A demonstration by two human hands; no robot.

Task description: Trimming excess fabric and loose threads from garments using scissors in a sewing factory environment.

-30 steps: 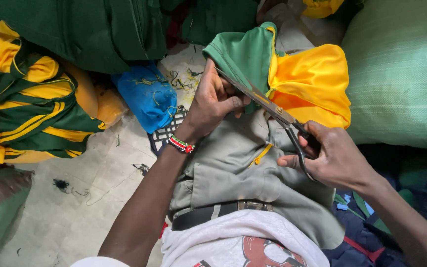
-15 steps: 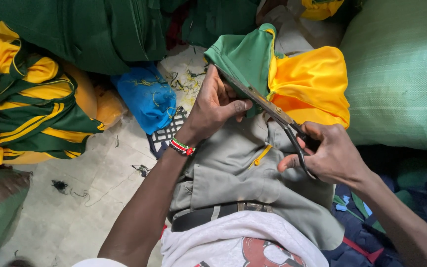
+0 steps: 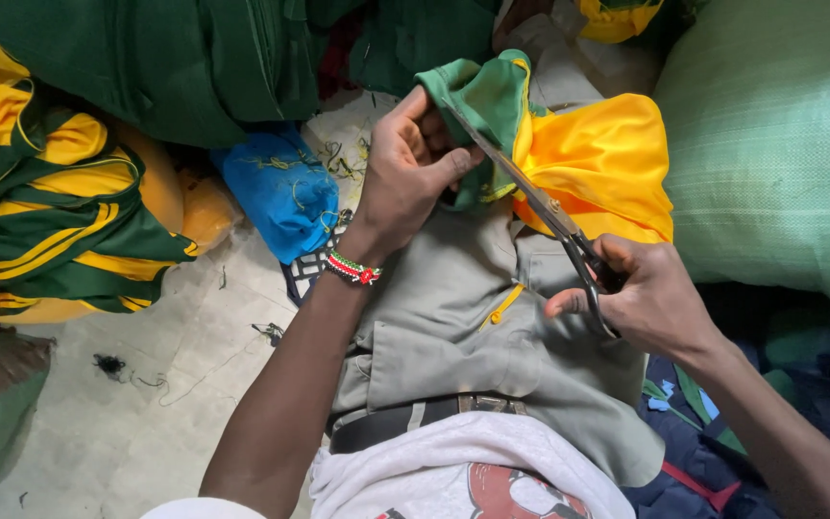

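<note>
A green and yellow garment (image 3: 588, 154) lies over my knee. My left hand (image 3: 410, 168) pinches its green edge (image 3: 477, 96) between thumb and fingers; a beaded bracelet circles that wrist. My right hand (image 3: 650, 298) grips the handles of long metal scissors (image 3: 530, 192), fingers through the loops. The blades run up and left along the seam where green meets yellow, their tips next to my left fingers. The blades look nearly closed on the cloth.
A pile of green and yellow striped garments (image 3: 45, 211) lies at left. Dark green cloth (image 3: 175, 58) is heaped at the back, a blue bag (image 3: 276, 187) below it. A large green woven sack (image 3: 780, 144) stands at right. Thread scraps dot the concrete floor (image 3: 136, 404).
My left hand has shifted slightly up the green edge, and the scissors have followed along the seam. The garment has barely moved.
</note>
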